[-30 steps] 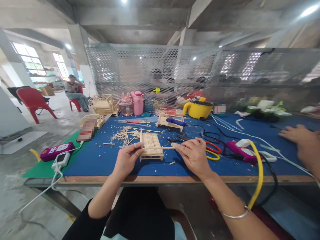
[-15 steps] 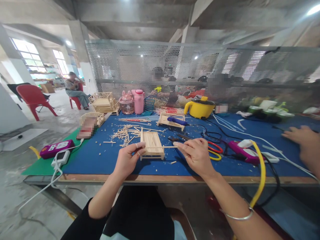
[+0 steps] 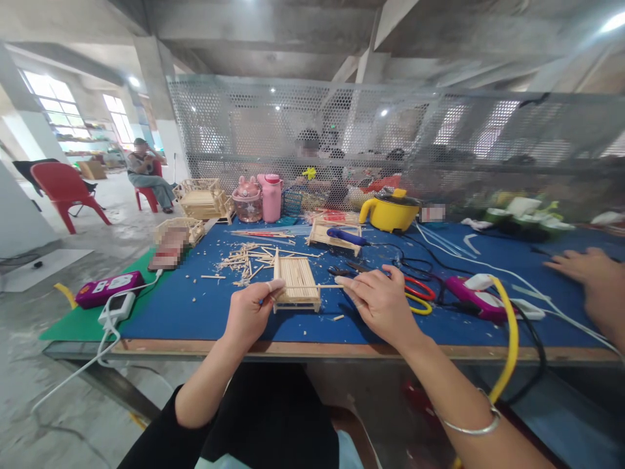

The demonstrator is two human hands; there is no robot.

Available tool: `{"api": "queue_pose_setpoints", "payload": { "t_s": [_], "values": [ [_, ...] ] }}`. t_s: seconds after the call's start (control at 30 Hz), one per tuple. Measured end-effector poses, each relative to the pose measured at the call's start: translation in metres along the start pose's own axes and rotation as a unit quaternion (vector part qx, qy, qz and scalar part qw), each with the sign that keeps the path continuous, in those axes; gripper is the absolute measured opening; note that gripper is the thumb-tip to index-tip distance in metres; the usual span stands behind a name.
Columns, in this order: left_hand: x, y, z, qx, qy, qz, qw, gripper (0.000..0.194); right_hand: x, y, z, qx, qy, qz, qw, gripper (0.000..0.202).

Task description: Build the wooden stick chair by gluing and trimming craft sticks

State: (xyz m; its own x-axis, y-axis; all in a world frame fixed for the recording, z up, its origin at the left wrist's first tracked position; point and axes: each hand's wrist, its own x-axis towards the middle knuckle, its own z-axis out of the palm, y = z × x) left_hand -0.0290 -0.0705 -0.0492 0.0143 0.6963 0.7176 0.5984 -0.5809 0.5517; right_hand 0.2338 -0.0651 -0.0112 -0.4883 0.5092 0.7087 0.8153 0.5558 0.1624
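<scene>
A thin wooden stick [image 3: 328,286] stretches level between my two hands, across the front of a small slatted wooden frame [image 3: 299,273] on the blue mat. My left hand [image 3: 254,309] pinches its left end, close beside the frame's left side. At the right end, my right hand [image 3: 378,299] grips it between thumb and fingers. Behind the frame and to its left lies a pile of short wooden sticks [image 3: 247,260] among scraps. Scissors with red and yellow handles [image 3: 420,296] lie just beyond my right hand, partly hidden by it.
A blue-handled glue gun [image 3: 344,236] rests on another wooden frame [image 3: 319,234]. Behind stand a yellow pot [image 3: 394,213] and a pink flask [image 3: 271,198]. Purple power strips [image 3: 110,290] and cables lie at both sides. Another person's hand [image 3: 583,264] rests at the right.
Both hands keep hold of the stick at nearly the same place. The fingers of my right hand have shifted slightly, and one finger is now raised.
</scene>
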Motion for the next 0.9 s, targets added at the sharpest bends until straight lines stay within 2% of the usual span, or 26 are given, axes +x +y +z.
{"api": "queue_pose_setpoints", "payload": {
  "t_s": [0.13,0.3,0.53,0.9],
  "values": [
    [-0.001,0.002,0.000,0.012,0.005,0.001,1.000,0.019,0.008,-0.012,-0.006,0.010,-0.030,-0.003,0.999,0.025],
    [0.000,0.004,0.000,0.016,0.005,0.001,1.000,0.019,0.021,-0.022,-0.004,0.087,-0.064,-0.023,0.994,0.026],
    [0.000,0.002,0.001,0.007,0.006,-0.006,1.000,0.019,0.030,-0.019,-0.002,0.163,-0.061,-0.009,0.985,0.022],
    [-0.001,0.002,0.003,-0.020,0.007,-0.033,0.999,0.018,0.027,-0.023,0.001,0.180,-0.050,0.020,0.982,0.020]
  ]
}}
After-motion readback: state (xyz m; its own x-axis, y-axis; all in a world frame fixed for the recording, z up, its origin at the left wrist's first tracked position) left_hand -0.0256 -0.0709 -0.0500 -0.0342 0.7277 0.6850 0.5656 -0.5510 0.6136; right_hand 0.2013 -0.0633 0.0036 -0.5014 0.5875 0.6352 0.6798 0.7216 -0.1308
